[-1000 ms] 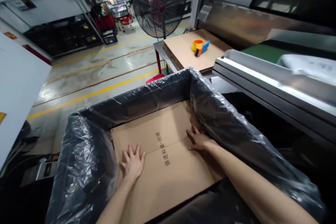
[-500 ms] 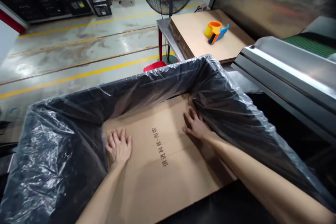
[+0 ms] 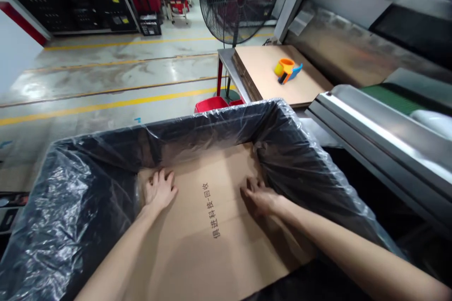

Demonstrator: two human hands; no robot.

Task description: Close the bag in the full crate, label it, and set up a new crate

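Observation:
A flat brown cardboard sheet [image 3: 190, 225] printed with a line of dark characters lies in the bottom of a dark bin [image 3: 95, 197] lined with clear plastic film [image 3: 67, 188]. On the sheet's left side rests my left hand [image 3: 161, 190], its bent fingers apart and nothing held. Near the right edge my right hand [image 3: 263, 196] touches the cardboard with fingers curled downward, holding nothing that I can see. Its fingertips are partly in shadow.
Beyond the bin, an orange and blue tape dispenser [image 3: 286, 70] sits on stacked cardboard sheets [image 3: 261, 63] on a metal table. A black fan [image 3: 242, 0] stands behind. A conveyor with a green belt [image 3: 391, 96] runs along the right. A red container [image 3: 211, 104] is past the far rim.
The camera view has tilted up, so the surroundings sit lower in the picture. Both hands stay on the cardboard, and their fingers are more bent than before.

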